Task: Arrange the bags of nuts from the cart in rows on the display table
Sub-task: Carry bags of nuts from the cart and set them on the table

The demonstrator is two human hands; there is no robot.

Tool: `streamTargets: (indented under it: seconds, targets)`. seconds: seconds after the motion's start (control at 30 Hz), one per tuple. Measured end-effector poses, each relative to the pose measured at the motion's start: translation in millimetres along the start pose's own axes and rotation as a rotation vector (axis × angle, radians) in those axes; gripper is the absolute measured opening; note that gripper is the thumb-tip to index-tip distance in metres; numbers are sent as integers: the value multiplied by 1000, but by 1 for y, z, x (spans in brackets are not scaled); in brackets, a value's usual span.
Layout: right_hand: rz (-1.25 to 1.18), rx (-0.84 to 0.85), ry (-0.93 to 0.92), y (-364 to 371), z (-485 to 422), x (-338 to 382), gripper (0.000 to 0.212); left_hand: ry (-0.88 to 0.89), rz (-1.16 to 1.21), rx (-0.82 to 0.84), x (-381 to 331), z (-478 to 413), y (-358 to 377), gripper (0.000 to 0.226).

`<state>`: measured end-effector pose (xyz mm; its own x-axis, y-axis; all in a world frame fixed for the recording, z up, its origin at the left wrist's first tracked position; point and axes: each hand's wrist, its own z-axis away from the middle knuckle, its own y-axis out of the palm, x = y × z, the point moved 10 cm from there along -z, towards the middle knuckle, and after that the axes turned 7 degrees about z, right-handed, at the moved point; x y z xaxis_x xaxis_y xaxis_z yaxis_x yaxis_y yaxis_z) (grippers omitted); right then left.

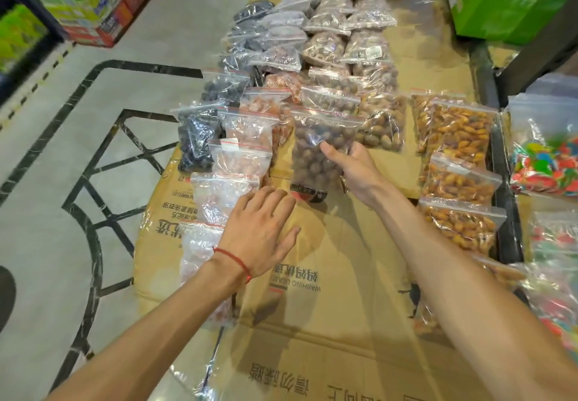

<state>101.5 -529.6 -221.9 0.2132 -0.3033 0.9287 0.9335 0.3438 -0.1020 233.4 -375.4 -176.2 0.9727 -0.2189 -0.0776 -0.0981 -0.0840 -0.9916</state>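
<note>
Your right hand (353,166) grips a clear zip bag of round brown nuts (312,153) near its middle, thumb across the front and fingers curled round its right edge. The bag lies lengthwise in the middle row of the counter (331,278), which is covered with flattened cardboard printed with writing. Its sealed top reaches just under the next bag of the same nuts (328,100) farther from you, and a dark label (308,195) shows at its near end.

Your left hand (259,235) is spread flat, palm down, fingers straight and a little apart, over the bare cardboard just beside the bag's near end. You cannot tell whether the fingertips touch the label. A red string (233,260) circles that wrist.

To the left of the held bag runs a row of bags with pale reddish pieces (240,160), overlapping one another, and beyond them a row of bags with dark pieces (197,141) along the counter's left edge. To the right, apart from the middle row, bags of orange-brown long nuts (459,178) lie in a column. Past them, bags of bright mixed-colour sweets (544,163) sit at the right edge of the view. A green box (500,10) stands at the far right corner.
</note>
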Motion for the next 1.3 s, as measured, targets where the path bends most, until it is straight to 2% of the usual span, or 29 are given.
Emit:
streamTargets:
  seconds: [0.1, 0.2, 0.3, 0.4, 0.53, 0.73, 0.87, 1.03, 1.13, 1.3]
  targets:
    - [76, -63, -44, 9, -12, -3, 37, 0, -3, 27, 0, 2, 6, 54]
    - [226, -160, -99, 1, -30, -25, 61, -2, -6, 43, 1, 1, 10, 54]
    - [154, -207, -58, -3, -18, -18, 60, 9, -1, 54, 1, 1, 13, 54]
    - [120, -237, 9, -9, -13, -20, 67, 35, -3, 48, -1, 2, 15, 53]
    - [137, -216, 38, -10, -14, -27, 61, 46, 9, 55, -2, 2, 20, 52]
    - [210, -273, 23, -21, 5, -29, 59, 28, 27, 63, 1, 2, 20, 51]
    - [441, -346, -108, -32, 43, -15, 48, 9, 32, 68, 0, 4, 16, 50]
    - [868, -352, -303, -32, 104, -6, 46, 9, 38, 71, -18, 10, 3, 49]
    - [1070, -415, -403, -33, 143, -8, 43, 39, 46, 67, -34, 16, -3, 47]
    - [1279, -485, -428, -33, 206, -24, 45, 146, 61, 113, -67, 24, 6, 49]
